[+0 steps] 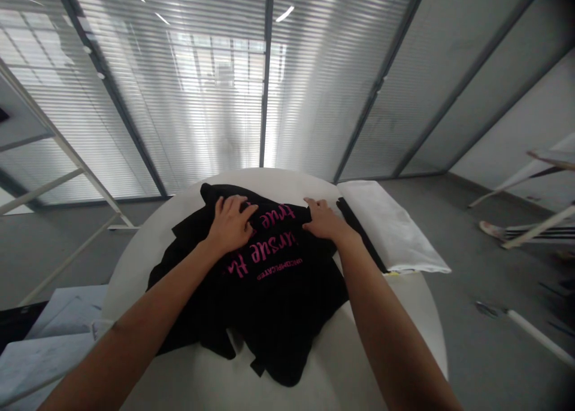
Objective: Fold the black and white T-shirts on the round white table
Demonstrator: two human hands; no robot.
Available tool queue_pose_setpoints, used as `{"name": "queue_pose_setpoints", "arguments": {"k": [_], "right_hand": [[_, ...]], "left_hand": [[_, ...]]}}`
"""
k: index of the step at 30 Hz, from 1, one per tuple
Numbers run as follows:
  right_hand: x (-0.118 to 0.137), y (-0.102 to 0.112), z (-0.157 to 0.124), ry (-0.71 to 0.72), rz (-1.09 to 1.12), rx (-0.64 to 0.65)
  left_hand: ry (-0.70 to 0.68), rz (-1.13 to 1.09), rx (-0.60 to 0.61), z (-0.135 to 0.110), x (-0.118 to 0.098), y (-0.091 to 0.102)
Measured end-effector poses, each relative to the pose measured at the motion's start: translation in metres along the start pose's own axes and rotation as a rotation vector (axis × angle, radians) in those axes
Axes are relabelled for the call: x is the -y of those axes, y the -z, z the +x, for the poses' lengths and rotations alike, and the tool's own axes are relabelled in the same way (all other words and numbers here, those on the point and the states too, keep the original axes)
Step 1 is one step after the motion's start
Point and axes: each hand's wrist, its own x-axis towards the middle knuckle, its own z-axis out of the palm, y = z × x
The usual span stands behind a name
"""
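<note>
A black shirt [287,303] with pink printed lettering lies rumpled and partly folded over on a round white table [359,363]. My left hand [231,222] rests on its upper left part, fingers spread and slightly bent over the cloth. On the upper right part lies my right hand [324,218], its index finger and thumb apart against the fabric. The lettering is partly covered by my left hand and by folds. A small dark tab sticks out at the shirt's near edge.
A white packet with a black edge [390,225] overhangs the table's right rim. A pale metal frame [76,159] stands at left, above white boxes or sheets [67,309]. Behind the table are glass panels with blinds [215,111]. A person's foot [492,228] shows at far right.
</note>
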Motion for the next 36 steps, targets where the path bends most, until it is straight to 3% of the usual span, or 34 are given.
{"name": "queue_pose_setpoints", "arguments": {"k": [2, 4, 10, 15, 22, 25, 29, 31, 33, 36], "right_hand": [[-0.007, 0.001, 0.001, 0.043, 0.026, 0.013], [-0.014, 0.005, 0.003, 0.077, 0.042, -0.016], [-0.019, 0.007, 0.013, 0.074, 0.073, -0.246], [-0.014, 0.005, 0.017, 0.075, 0.131, -0.291], [-0.004, 0.028, 0.004, 0.060, 0.084, -0.328], [0.004, 0.036, -0.006, 0.077, 0.066, -0.138], [0.016, 0.038, -0.022, 0.088, 0.185, 0.438], [0.021, 0.037, -0.027, 0.043, 0.276, 0.633], [0.026, 0.035, -0.029, 0.040, 0.337, 0.689], [0.026, 0.027, -0.025, 0.165, 0.369, 0.669]], "left_hand": [[-0.221, -0.113, 0.165, -0.007, -0.017, -0.007], [-0.347, -0.209, 0.288, -0.014, -0.029, -0.013], [-0.557, -0.240, 0.373, -0.024, -0.048, -0.014], [-0.547, -0.138, 0.374, -0.016, -0.049, -0.012], [-0.408, -0.094, 0.379, 0.006, -0.032, -0.028], [-0.239, -0.114, 0.370, 0.015, -0.020, -0.031], [0.060, -0.207, 0.283, 0.026, -0.004, -0.030], [0.173, -0.229, 0.221, 0.030, 0.001, -0.027], [0.253, -0.227, 0.160, 0.033, 0.002, -0.024], [0.321, -0.209, 0.081, 0.037, -0.003, -0.018]]}}
